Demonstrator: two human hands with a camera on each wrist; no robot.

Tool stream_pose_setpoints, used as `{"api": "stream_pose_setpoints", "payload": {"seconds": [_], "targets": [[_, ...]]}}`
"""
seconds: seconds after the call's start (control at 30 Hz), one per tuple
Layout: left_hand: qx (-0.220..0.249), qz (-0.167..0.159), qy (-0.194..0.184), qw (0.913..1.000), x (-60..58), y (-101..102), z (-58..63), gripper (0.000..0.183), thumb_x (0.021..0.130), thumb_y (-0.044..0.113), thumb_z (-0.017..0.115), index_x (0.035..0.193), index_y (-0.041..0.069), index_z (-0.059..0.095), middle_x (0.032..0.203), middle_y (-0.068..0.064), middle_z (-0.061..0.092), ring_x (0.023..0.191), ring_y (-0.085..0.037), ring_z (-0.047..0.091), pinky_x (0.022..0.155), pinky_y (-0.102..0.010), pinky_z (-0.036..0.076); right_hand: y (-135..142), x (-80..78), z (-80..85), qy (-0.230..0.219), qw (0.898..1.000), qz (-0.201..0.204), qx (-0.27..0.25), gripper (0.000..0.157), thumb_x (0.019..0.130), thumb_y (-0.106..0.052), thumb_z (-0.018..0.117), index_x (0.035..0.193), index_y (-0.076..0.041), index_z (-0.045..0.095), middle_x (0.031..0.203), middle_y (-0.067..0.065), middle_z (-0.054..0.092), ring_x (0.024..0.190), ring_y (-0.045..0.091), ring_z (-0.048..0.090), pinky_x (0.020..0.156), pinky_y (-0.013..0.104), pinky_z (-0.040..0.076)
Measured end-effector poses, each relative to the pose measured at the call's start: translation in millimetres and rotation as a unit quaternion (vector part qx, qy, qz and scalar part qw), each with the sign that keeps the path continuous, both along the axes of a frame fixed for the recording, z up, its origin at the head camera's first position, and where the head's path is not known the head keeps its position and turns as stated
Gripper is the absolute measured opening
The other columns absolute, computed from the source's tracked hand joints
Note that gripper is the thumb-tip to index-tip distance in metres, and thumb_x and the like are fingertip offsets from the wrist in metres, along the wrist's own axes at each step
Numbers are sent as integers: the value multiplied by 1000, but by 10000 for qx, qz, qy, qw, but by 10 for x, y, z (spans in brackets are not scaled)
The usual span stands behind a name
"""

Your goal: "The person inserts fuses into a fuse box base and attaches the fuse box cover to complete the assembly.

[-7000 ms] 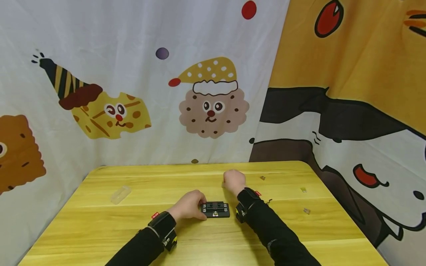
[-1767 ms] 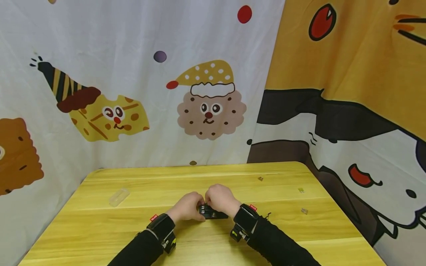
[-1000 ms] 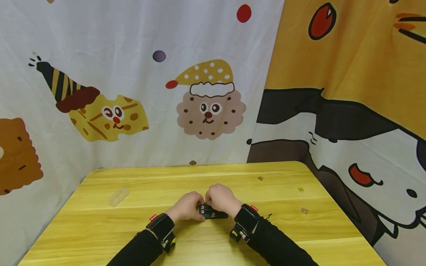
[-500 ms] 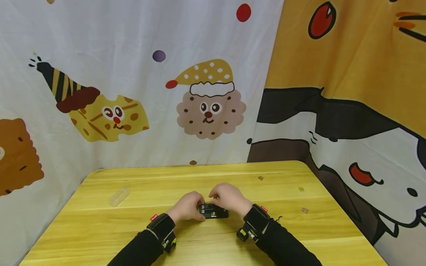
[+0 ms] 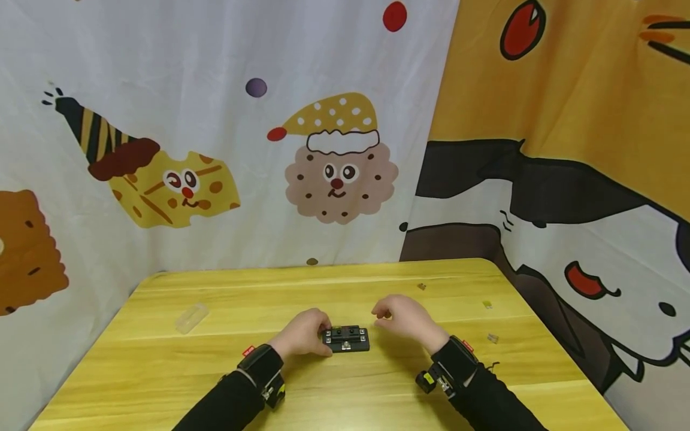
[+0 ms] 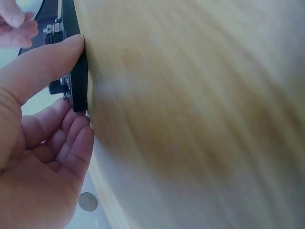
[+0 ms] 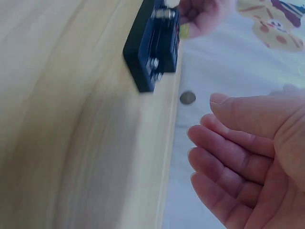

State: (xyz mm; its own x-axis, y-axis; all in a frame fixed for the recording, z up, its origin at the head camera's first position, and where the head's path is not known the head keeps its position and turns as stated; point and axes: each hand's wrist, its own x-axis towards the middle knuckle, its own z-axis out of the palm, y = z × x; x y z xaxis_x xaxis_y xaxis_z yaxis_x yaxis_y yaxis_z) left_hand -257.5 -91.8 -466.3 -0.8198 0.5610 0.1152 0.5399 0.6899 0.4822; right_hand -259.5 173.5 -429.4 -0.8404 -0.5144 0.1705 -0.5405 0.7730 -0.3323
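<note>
A flat black block with metal screw terminals (image 5: 347,339) lies on the wooden table, long side across. My left hand (image 5: 302,335) holds its left end, thumb along the near edge and fingers at the far side; the left wrist view shows the thumb (image 6: 57,59) on the block's edge. A small yellow piece (image 7: 184,31) shows on the block near the left fingers in the right wrist view. My right hand (image 5: 406,317) hovers to the block's right, its fingers loosely curved with nothing between them.
On the right of the table lie a small brown piece (image 5: 421,286), a yellow piece (image 5: 487,304) and a pale clear piece (image 5: 493,338). A clear plastic box (image 5: 191,318) lies at the left. A printed curtain (image 5: 215,120) hangs behind the table (image 5: 162,371).
My right hand has gone from the far side of the table to the block, then let go and drawn back to the right. A yellow piece now shows at the block. The left hand keeps its hold.
</note>
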Motion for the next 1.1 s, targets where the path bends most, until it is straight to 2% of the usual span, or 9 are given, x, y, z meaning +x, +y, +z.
{"api": "stream_pose_setpoints", "payload": {"seconds": [0.27, 0.57, 0.73, 0.9, 1.1], "targets": [[21, -55, -16, 10000, -6, -2, -12, 43, 60, 26, 86, 91, 6, 64, 83, 0, 54, 73, -11, 47, 69, -29, 43, 448, 108, -57, 152, 9987, -483, -45, 16, 79, -15, 72, 95, -10, 71, 85, -4, 64, 75, 13, 59, 68, 30, 47], [18, -67, 34, 10000, -5, -5, -9, 44, 59, 26, 86, 91, 6, 64, 84, 0, 55, 74, -11, 48, 70, -29, 44, 958, 206, -68, -171, 9920, -1237, -211, 13, 80, -17, 72, 92, -11, 71, 82, -6, 62, 72, 11, 55, 67, 33, 45], [50, -64, -4, 10000, 0, -14, -11, 45, 60, 27, 86, 93, 6, 64, 86, 0, 55, 75, -12, 49, 71, -30, 45, 1244, 234, -33, -218, 9857, -1665, -149, 9, 81, -20, 70, 88, -13, 70, 80, -5, 62, 71, 13, 55, 67, 36, 45], [15, -28, -54, 10000, 2, -7, -5, 45, 60, 29, 86, 93, 7, 64, 86, 1, 55, 76, -11, 50, 71, -29, 45, 1527, 286, 20, -478, 9765, -2091, -202, 11, 82, -21, 68, 84, -10, 68, 79, -1, 62, 69, 15, 55, 65, 37, 46], [8, 33, -43, 10000, 1, -1, 4, 44, 59, 29, 86, 92, 8, 65, 85, 2, 55, 75, -11, 49, 72, -29, 45, 1804, 338, 2, -753, 9664, -2446, -239, 13, 83, -20, 67, 83, -7, 67, 76, 0, 60, 65, 16, 51, 59, 33, 42]]}}
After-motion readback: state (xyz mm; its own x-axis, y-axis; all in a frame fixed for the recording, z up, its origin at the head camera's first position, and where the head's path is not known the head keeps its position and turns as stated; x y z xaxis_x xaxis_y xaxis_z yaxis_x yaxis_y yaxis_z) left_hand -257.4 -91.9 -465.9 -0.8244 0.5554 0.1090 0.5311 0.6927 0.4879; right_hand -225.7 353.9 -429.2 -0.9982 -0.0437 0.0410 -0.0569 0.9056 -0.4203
